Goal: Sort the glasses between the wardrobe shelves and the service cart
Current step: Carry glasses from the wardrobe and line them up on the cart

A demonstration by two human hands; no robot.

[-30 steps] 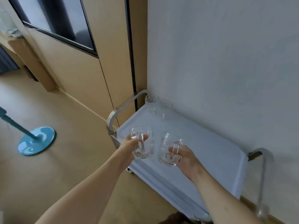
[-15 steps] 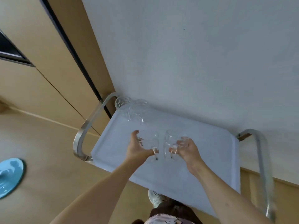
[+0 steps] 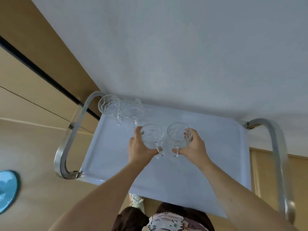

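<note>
1. Two clear cut-pattern glass mugs with handles are in the person's hands above the middle of the cart top: the left-hand glass mug (image 3: 152, 138) and the right-hand glass mug (image 3: 179, 136), just beside each other, mouths up and roughly upright, handles turned toward the person.
2. The left hand (image 3: 139, 147) wraps the left-hand mug from its outer side, fingers curled round the wall and thumb near the handle. The right hand (image 3: 193, 146) grips the other mug the same way from its right side, fingers over the rim edge.
3. Whether the mug bases already touch the tray or hang just above it cannot be told, since the glass is transparent and the hands cover the lower walls.
4. The relation that matters: two more clear patterned glass mugs (image 3: 120, 108) stand touching each other at the far left corner of the tray, beyond and to the left of the held pair. The left hand is the nearer one to them. By my judgement the held pair will go down in a row next to these, so the left mug needs care not to knock them.
5. The surface is the pale blue flat tray top of the service cart (image 3: 208, 172), with a raised lip and curved metal handles (image 3: 66, 147) at both ends.
6. The cart stands against a white wall (image 3: 166, 47); tan wooden panels (image 3: 33, 72) and floor lie to the left, with a blue round base (image 3: 6, 190) at the edge.
</note>
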